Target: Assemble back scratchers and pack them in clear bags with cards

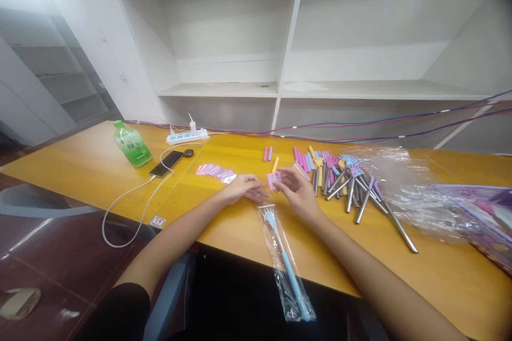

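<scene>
Between the thumb and fingers of my right hand [296,191] is a small pink-and-purple printed card [273,180]. My left hand [245,188] is just left of it, fingers loosely stretched out and apart; no object shows clearly in them. Below both hands lies a light-blue back scratcher [285,256] inside a clear plastic bag [280,290], its claw end toward my hands and its handle past the table's front edge. To the left of my left hand, similar cards [214,171] are fanned out on the table.
Several back scratchers [352,181] with metal shafts and coloured handle tubes [300,157] are piled at right. Clear plastic wrapping [404,186] and a purple bag [480,208] lie beyond. A green bottle [133,145], cabled phone [167,164] and power strip [187,136] are at left.
</scene>
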Tool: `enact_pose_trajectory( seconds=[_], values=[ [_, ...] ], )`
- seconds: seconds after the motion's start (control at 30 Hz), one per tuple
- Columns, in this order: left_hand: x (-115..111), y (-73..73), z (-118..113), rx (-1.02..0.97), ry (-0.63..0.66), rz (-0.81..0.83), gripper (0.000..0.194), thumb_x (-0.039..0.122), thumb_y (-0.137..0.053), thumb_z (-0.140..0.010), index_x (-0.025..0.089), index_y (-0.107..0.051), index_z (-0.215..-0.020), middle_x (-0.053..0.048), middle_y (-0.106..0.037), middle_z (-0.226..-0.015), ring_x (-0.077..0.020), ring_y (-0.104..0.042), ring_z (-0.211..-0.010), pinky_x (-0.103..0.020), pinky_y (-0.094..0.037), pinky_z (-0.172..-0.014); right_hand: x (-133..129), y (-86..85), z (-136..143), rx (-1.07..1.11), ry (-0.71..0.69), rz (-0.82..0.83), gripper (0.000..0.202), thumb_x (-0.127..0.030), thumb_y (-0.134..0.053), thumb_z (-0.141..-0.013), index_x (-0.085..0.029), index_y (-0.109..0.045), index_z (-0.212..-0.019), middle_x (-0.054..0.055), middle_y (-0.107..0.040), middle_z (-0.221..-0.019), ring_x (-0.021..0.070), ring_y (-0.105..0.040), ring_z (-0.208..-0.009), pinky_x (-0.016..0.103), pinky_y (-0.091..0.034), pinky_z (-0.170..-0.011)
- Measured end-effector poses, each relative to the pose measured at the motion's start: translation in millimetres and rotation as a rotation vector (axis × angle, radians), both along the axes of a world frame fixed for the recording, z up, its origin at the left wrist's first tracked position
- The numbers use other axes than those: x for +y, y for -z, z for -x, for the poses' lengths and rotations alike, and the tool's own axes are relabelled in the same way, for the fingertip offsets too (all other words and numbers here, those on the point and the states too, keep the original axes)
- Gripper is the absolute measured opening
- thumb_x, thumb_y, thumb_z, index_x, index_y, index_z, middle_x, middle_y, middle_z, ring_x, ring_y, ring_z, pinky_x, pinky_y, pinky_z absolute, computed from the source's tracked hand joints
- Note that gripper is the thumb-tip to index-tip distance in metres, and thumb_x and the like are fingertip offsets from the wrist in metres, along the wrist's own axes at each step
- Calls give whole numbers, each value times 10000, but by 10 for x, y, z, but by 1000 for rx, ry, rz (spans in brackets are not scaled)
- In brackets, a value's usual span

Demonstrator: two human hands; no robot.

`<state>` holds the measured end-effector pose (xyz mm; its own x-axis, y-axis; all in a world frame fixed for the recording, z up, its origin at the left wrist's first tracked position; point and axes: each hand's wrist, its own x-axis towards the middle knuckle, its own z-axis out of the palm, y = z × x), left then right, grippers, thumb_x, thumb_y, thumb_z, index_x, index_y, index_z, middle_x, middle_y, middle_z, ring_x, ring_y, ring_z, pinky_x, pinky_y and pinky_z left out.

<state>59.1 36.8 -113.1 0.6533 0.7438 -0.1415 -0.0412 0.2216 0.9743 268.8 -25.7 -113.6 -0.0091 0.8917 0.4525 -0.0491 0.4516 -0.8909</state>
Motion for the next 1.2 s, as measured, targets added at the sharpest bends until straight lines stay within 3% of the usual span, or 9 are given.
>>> enact_pose_trajectory(
  seconds=[0.1, 0.33, 0.67, 0.87, 1.07, 1.2],
  values=[
    [-10, -10, 1, -11, 11, 5, 492, 526, -855, -777, 128, -606, -927, -205, -777, -975, -267, -798, -806, -319, -637, -723, 15, 57, 25, -17, 22, -30, 358, -484, -758, -884, -265, -564, -1091, 36, -631, -1029, 206, -686, -911, 371, -618, -755],
    [-16, -28, -2, -53, 25, -3, 512, 540, -862, -765, 116, -625, -928, -148, -757, -933, -264, -797, -812, -314, -641, -731, 42, 106, -49, -404, 239, -206, 255, -451, -687, -955, -236, -624, -1077, 52, -688, -965, 211, -656, -889, 371, -543, -791],
    [-58, -47, -15, -17, 34, 1, 516, 545, -850, -780, 125, -594, -934, -194, -780, -956, -263, -798, -815, -330, -637, -748, 20, 90, -82, -627, 152, -322, 255, -404, -528, -1047, -265, -698, -1175, 75, -733, -1033, 241, -671, -938, 415, -545, -843],
    [-34, -11, -4, -17, 15, 2, 511, 530, -859, -762, 127, -596, -934, -175, -777, -965, -274, -799, -818, -354, -645, -759, 18, 59, -97, -700, 161, -448, 293, -335, -510, -1061, -313, -713, -1271, 67, -718, -1003, 239, -646, -948, 421, -514, -852],
    [6, 71, 0, 12, 1, -5, 515, 543, -861, -749, 130, -589, -892, -94, -738, -835, -243, -788, -778, -375, -653, -771, 39, 137, -94, -837, 141, -503, 341, -279, -466, -1071, -318, -722, -1292, 68, -692, -968, 222, -608, -897, 393, -484, -791],
    [7, 67, 5, -2, 12, -14, 561, 577, -875, -722, 119, -617, -919, -122, -747, -895, -220, -774, -813, -371, -650, -791, 29, 140, -63, -845, 139, -481, 335, -304, -453, -1076, -309, -711, -1291, 75, -694, -998, 229, -618, -923, 400, -491, -813]
  ],
)
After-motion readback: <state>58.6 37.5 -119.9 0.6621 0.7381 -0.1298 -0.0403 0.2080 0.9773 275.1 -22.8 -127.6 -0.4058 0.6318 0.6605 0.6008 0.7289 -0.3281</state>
